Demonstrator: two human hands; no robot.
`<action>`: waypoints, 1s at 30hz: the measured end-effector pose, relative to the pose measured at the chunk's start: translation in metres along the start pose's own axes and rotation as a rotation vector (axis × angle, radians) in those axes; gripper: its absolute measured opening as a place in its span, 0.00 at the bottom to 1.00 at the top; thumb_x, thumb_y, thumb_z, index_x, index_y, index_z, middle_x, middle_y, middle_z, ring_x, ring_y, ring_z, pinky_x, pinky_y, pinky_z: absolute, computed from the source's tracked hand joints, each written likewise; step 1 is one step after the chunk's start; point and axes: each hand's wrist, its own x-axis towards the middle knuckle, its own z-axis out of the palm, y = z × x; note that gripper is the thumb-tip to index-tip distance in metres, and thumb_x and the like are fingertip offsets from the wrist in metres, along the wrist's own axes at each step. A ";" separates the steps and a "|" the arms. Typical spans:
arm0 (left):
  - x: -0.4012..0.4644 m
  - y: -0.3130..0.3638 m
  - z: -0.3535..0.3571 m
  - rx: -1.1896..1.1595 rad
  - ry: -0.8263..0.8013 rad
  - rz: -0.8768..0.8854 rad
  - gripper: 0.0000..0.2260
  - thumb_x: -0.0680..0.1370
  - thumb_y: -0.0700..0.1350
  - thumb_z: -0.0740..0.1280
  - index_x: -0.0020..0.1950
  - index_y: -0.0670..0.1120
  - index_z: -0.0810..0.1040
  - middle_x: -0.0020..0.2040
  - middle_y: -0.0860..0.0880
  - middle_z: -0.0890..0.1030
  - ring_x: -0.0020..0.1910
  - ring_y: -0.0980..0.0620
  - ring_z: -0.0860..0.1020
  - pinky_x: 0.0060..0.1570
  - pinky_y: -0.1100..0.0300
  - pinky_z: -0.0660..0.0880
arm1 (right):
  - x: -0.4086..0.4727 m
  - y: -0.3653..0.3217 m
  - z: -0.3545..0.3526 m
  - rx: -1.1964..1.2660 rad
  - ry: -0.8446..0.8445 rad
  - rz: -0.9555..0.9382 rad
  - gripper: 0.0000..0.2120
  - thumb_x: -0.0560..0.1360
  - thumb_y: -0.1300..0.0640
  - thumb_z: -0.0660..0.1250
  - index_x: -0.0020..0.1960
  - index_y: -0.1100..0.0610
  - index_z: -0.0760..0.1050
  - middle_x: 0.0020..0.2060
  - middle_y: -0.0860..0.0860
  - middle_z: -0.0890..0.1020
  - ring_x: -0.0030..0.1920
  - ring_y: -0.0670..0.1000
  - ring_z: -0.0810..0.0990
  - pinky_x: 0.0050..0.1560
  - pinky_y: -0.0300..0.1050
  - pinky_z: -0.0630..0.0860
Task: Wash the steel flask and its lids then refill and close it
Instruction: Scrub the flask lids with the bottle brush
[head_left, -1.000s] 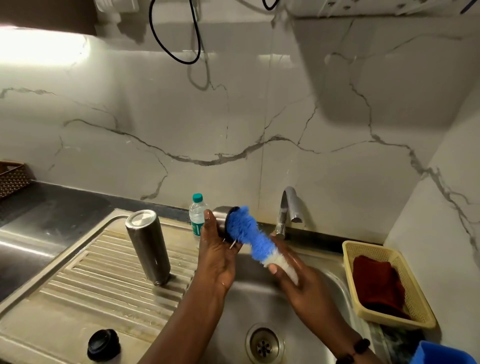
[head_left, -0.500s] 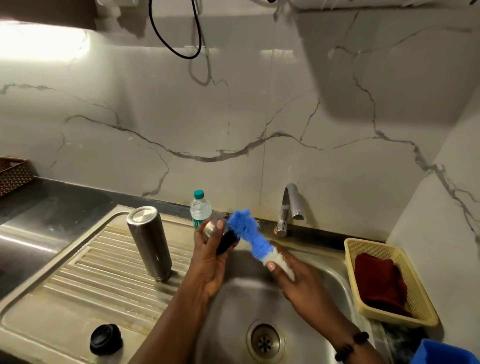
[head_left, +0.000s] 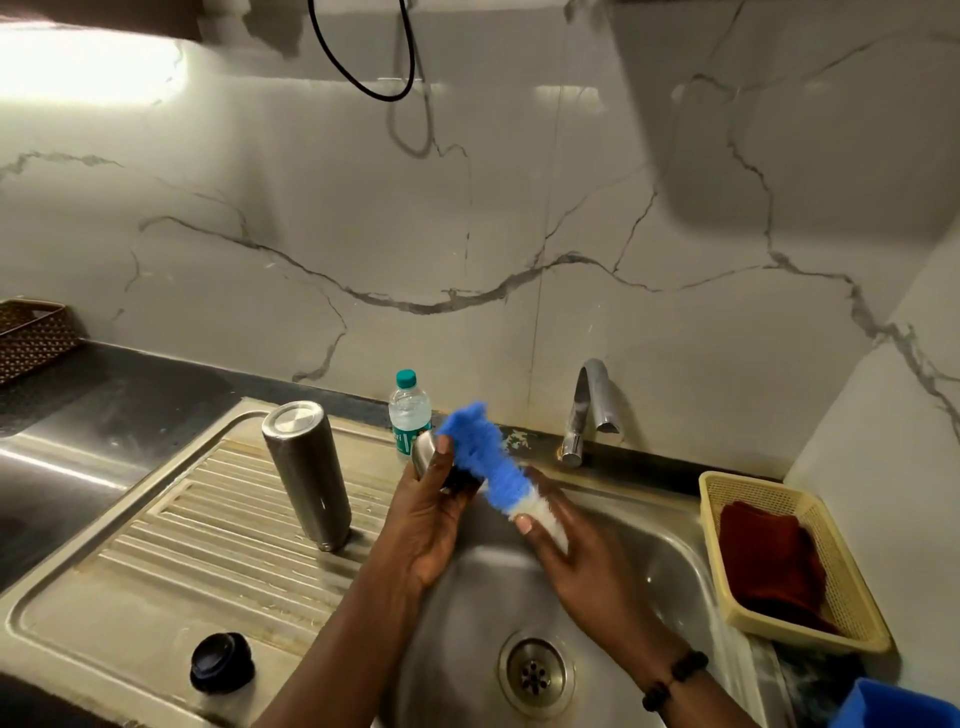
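The steel flask (head_left: 306, 473) stands upside down on the ribbed drainboard (head_left: 171, 525), left of the basin. My left hand (head_left: 428, 512) grips a steel lid (head_left: 425, 453) above the sink's left edge. My right hand (head_left: 576, 561) holds a blue and white bottle brush (head_left: 483, 457) by its white end. The blue head of the brush lies against the lid. A black inner lid (head_left: 222, 662) sits on the drainboard near the front edge.
The basin (head_left: 644, 566) with its drain (head_left: 535, 673) lies below my hands. A steel tap (head_left: 589, 410) stands at the back, a small water bottle (head_left: 409, 410) beside it. A yellow basket (head_left: 841, 623) with a red cloth (head_left: 769, 561) sits right. A brown basket (head_left: 31, 338) stands far left.
The left hand has turned the steel lid, so its dark opening faces away and its steel side shows. The brush has moved from inside the lid to its outer side.
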 end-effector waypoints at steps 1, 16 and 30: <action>0.001 0.000 -0.002 0.012 -0.008 -0.004 0.43 0.59 0.47 0.84 0.71 0.41 0.71 0.65 0.37 0.79 0.64 0.38 0.78 0.58 0.49 0.79 | 0.001 0.003 0.002 -0.008 -0.007 0.023 0.22 0.80 0.47 0.62 0.73 0.39 0.63 0.56 0.33 0.76 0.54 0.30 0.76 0.46 0.18 0.67; 0.006 0.001 0.003 0.034 -0.061 -0.011 0.48 0.51 0.56 0.86 0.68 0.46 0.74 0.64 0.39 0.80 0.61 0.42 0.81 0.48 0.54 0.83 | -0.001 0.006 0.003 0.092 0.053 0.047 0.22 0.80 0.51 0.63 0.71 0.39 0.63 0.59 0.35 0.74 0.51 0.18 0.68 0.47 0.16 0.64; 0.003 -0.007 -0.010 0.095 -0.075 -0.051 0.21 0.71 0.43 0.67 0.65 0.47 0.76 0.58 0.43 0.84 0.50 0.47 0.85 0.41 0.58 0.83 | -0.006 0.007 -0.001 0.129 0.064 0.015 0.23 0.77 0.47 0.64 0.68 0.32 0.63 0.56 0.25 0.74 0.56 0.22 0.71 0.50 0.18 0.66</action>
